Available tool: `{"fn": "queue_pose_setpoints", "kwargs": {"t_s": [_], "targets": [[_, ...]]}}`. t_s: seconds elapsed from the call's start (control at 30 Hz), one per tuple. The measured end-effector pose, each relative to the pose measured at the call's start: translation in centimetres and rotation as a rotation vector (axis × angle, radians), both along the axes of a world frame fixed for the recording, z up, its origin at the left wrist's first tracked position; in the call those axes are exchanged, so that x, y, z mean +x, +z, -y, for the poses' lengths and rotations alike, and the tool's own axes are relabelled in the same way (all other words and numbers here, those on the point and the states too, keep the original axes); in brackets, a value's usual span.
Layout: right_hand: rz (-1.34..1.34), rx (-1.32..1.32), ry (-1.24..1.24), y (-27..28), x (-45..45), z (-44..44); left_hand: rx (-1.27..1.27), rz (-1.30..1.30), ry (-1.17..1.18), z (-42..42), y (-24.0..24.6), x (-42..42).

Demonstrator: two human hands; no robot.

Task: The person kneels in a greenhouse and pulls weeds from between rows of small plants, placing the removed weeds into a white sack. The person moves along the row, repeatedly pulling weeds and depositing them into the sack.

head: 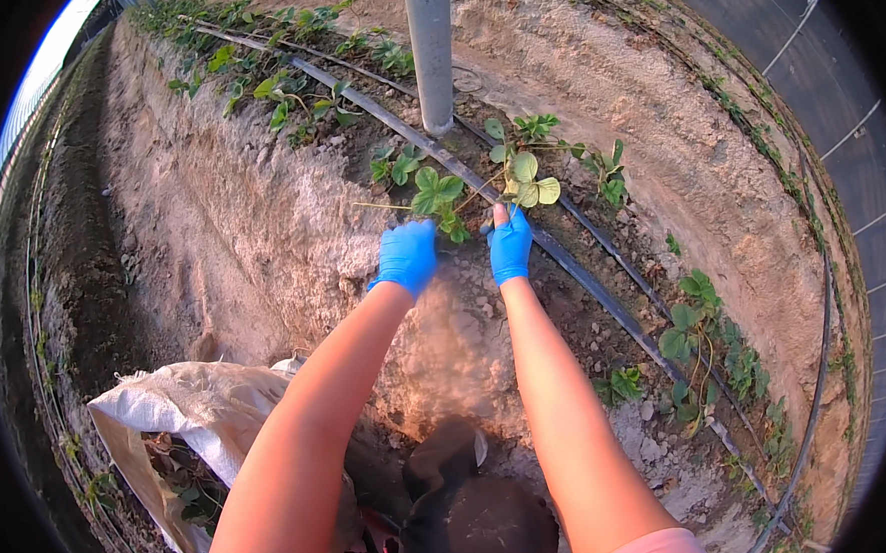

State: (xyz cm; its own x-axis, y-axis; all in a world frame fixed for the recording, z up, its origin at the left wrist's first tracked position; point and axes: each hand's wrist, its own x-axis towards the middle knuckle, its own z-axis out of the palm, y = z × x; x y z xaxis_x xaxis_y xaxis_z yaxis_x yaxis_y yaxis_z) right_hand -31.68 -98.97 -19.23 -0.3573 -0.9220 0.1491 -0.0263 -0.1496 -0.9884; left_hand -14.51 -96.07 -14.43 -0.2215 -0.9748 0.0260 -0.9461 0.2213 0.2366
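My left hand (407, 257), in a blue glove, is curled beside a low green strawberry plant (437, 193); whether something is inside its fingers is hidden. My right hand (510, 241), in a blue glove with a bare thumb tip showing, pinches the stem of a strawberry leaf (526, 180) with pale yellow-green leaflets. That hand is at the edge of a black drip irrigation tape (578, 272), which runs diagonally along the soil bed. A thin pale runner sticks out to the left above my left hand.
An upright metal post (431, 52) stands in the bed just beyond my hands. At lower left an open white woven sack (216, 401) holds leaves. More strawberry plants (690, 331) grow along the bed. A second thin irrigation line (622, 261) runs behind the tape. Black ground cover (815, 69) lies at right.
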Motion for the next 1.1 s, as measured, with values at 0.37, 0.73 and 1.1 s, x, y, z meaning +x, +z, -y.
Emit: {"fn": "queue_pose_setpoints", "kwargs": {"t_s": [0.37, 0.73, 1.1], "targets": [[0.069, -0.175, 0.093, 11.5, 4.6, -10.9, 0.559, -1.253, 0.288, -11.0, 10.9, 9.8], [-0.210, -0.416, 1.042, 31.5, 24.6, -30.4, -0.239, -1.135, 0.668, -39.7, 23.8, 25.9], [-1.714, 0.009, 1.193, 8.9, 37.8, -40.0, -0.196, -0.024, 0.447, -48.3, 17.5, 29.5]]}}
